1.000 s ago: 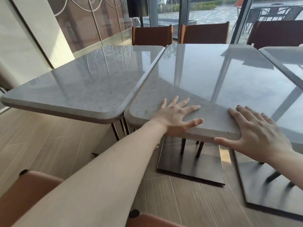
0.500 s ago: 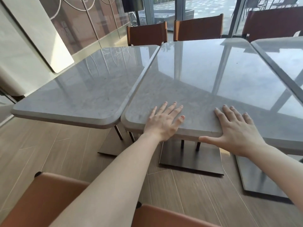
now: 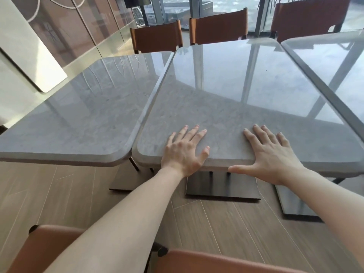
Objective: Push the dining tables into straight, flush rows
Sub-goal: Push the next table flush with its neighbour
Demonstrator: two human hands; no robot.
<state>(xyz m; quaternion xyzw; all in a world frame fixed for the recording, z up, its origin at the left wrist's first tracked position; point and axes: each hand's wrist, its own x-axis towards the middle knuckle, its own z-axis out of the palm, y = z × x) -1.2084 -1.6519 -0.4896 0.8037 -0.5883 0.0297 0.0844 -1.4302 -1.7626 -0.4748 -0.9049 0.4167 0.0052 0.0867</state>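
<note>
Three grey marble-topped dining tables stand side by side. The middle table (image 3: 226, 91) lies right in front of me. My left hand (image 3: 184, 152) rests flat on its near edge, fingers spread. My right hand (image 3: 269, 152) also lies flat on that edge, thumb hanging over the rim. The left table (image 3: 82, 115) touches the middle one along their shared side, and its far end sits nearer to me than the middle table's. The right table (image 3: 338, 62) is parted from the middle one by a narrow dark gap.
Brown leather chairs (image 3: 157, 36) stand at the far ends of the tables, before the glass wall. Two more chair backs (image 3: 55, 247) are just below my arms. Dark metal table bases (image 3: 222, 186) sit on the wood floor. A pale wall panel (image 3: 29, 56) is left.
The middle table's near end has swung towards the left table, closing the wedge gap between them. My view has drawn back and up, and both hands stay flat on the edge.
</note>
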